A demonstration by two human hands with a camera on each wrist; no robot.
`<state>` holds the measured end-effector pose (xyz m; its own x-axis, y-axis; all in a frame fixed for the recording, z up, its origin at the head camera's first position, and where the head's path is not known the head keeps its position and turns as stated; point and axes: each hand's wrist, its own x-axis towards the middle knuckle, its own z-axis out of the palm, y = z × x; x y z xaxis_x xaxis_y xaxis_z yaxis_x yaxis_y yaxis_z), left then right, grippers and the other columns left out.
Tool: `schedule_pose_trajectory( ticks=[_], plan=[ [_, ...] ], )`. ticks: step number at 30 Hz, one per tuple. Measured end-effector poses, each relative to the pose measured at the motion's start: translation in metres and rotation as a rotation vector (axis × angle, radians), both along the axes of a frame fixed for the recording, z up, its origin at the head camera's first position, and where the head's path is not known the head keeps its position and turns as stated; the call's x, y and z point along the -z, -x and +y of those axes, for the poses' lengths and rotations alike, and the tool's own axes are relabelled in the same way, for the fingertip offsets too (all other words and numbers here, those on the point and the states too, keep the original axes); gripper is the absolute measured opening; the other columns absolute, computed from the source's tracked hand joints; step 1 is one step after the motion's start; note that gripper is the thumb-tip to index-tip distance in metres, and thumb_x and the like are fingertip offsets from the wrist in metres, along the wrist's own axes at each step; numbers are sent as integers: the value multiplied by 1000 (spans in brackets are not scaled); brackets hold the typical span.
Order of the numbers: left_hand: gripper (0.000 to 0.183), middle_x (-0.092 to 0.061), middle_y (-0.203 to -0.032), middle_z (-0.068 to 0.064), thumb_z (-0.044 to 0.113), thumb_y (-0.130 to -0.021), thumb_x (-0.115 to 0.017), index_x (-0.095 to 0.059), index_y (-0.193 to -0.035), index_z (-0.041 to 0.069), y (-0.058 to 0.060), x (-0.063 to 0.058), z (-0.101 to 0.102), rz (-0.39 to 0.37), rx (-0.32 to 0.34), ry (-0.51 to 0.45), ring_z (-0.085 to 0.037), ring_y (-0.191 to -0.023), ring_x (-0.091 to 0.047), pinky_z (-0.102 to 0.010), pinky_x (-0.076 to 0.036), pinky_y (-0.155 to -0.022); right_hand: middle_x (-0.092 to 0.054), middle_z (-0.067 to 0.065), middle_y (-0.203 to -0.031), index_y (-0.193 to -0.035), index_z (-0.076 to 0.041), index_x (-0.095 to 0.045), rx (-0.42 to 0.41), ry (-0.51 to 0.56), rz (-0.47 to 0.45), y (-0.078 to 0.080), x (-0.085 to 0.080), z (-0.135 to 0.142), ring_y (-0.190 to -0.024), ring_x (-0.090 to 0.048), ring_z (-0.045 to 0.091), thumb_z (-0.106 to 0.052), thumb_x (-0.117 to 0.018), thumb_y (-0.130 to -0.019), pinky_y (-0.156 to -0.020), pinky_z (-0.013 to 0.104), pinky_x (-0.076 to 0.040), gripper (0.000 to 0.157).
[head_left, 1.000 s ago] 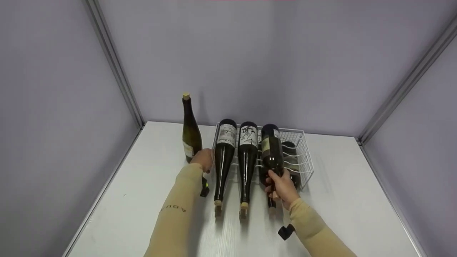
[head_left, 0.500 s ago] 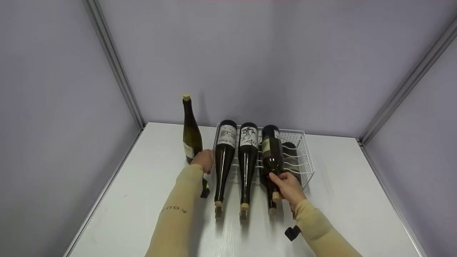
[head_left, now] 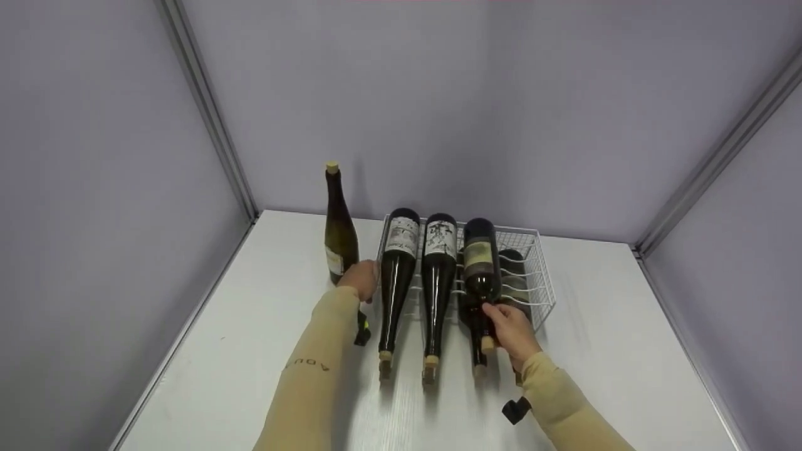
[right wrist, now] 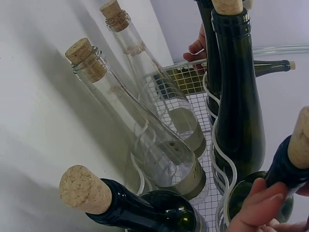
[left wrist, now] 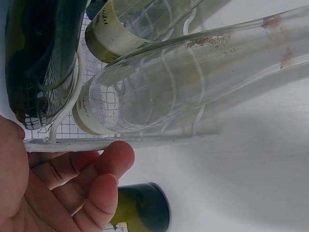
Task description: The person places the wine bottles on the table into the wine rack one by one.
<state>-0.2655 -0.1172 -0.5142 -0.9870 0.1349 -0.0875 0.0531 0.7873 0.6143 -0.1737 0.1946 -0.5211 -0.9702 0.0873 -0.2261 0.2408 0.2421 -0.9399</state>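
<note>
My right hand (head_left: 515, 329) holds the neck of a dark wine bottle (head_left: 481, 266) with a pale label. That bottle lies on the upper tier of a white wire wine rack (left wrist: 96, 144), its cork toward me. In the right wrist view, thumb and fingers (right wrist: 263, 205) grip just below the cork. My left hand (head_left: 359, 280) grips the rack's left rim, fingers curled under it in the left wrist view. Two long dark bottles (head_left: 396, 282) (head_left: 438, 282) lie beside the held one. Below rest two clear corked bottles (right wrist: 140, 125) and darker ones (head_left: 514, 282).
A green corked bottle (head_left: 340, 232) stands upright left of the rack, close to my left hand. The white tabletop (head_left: 219, 363) extends in front and to both sides. A grey back wall (head_left: 401, 113) rises close behind the rack.
The held bottle has turned about its length, so its label now faces up. My right hand has shifted slightly right, its thumb now atop the neck. The left hand stays on the rack.
</note>
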Motion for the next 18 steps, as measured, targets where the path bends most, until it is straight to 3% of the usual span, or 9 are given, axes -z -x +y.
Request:
schedule_pose_trajectory(
  ticks=[9, 14, 18],
  plan=[
    [40, -61, -66, -6, 18, -104, -32, -53, -72, 8, 4, 5, 0, -25, -2, -3, -22, -66, -62, -36, -50, -78, -56, 16, -121, -128, 2, -54, -60, 63, -26, -1, 6, 2, -105, -54, 23, -39, -45, -101, -84, 37, -48, 50],
    [40, -63, -56, -7, 17, -104, -29, -57, -79, 6, 2, 4, -1, -43, 17, -26, -19, -51, -62, -34, -51, -75, -47, 22, -129, -137, 6, -41, -72, 141, -44, -1, 11, 0, -112, -50, 28, -36, -38, -103, -92, 38, -44, 55],
    [43, -61, -50, -5, 18, -104, -27, -58, -77, 5, 1, 3, -1, -30, 13, -24, -18, -50, -61, -35, -51, -74, -44, 20, -131, -139, 8, -36, -59, 192, -49, -1, 13, -2, -117, -45, 27, -35, -36, -104, -97, 36, -40, 55]
  ],
)
